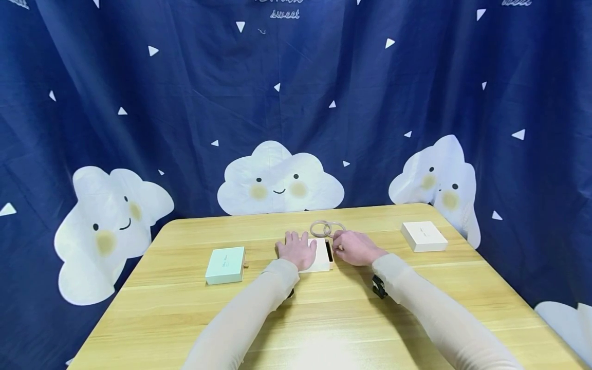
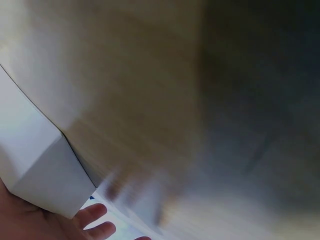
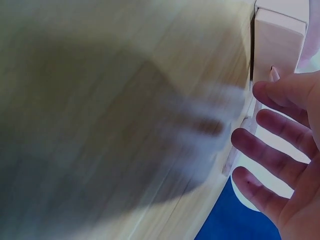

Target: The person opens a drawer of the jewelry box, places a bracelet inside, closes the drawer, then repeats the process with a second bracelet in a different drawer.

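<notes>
A white drawer-style box [image 1: 319,259] lies mid-table, its pinkish inner drawer [image 3: 279,42] slid partly out to the right, with a dark interior showing in the head view. My left hand [image 1: 297,251] rests on the box's left part, fingers spread and extending past its far edge. At the drawer's end, my right hand [image 1: 353,247] pinches a small ribbon pull tab [image 3: 274,74] between thumb and index finger. Its other fingers are loosely extended in the right wrist view. Just behind the box lie two pale, overlapping bangles [image 1: 320,228].
To the left sits a mint-green box [image 1: 225,264] with a small tab on its right side. Another white box [image 1: 424,236] stands at the right of the wooden table [image 1: 324,313]. A dark blue curtain [image 1: 194,92] with clouds hangs behind the table.
</notes>
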The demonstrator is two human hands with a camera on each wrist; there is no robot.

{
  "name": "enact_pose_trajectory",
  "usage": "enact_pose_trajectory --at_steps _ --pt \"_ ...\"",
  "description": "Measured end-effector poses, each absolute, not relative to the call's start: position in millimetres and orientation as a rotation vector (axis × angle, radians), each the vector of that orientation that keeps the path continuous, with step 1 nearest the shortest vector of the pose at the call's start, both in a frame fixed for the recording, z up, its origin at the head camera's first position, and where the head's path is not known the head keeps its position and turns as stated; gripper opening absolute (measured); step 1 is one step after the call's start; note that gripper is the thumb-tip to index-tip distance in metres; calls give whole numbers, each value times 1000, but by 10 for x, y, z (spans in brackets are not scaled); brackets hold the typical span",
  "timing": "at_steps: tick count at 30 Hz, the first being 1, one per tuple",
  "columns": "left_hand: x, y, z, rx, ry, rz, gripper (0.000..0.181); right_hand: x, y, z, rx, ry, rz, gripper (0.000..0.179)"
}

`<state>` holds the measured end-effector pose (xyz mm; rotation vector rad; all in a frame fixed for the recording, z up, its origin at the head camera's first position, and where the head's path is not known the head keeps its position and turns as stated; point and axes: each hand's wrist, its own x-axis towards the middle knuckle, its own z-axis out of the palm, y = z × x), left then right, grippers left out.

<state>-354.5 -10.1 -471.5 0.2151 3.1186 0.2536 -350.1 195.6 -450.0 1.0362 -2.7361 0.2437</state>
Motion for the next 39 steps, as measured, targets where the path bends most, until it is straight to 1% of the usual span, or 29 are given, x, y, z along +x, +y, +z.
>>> enact_pose_trajectory --at_steps 26,39 --pt "-3526 -104 -4692 212 3085 260 63 -3488 2146 -4500 986 -2789 276 11" --pt "-3504 -97 -4685 211 3098 271 63 -3461 2338 -4511 889 -2823 281 12"
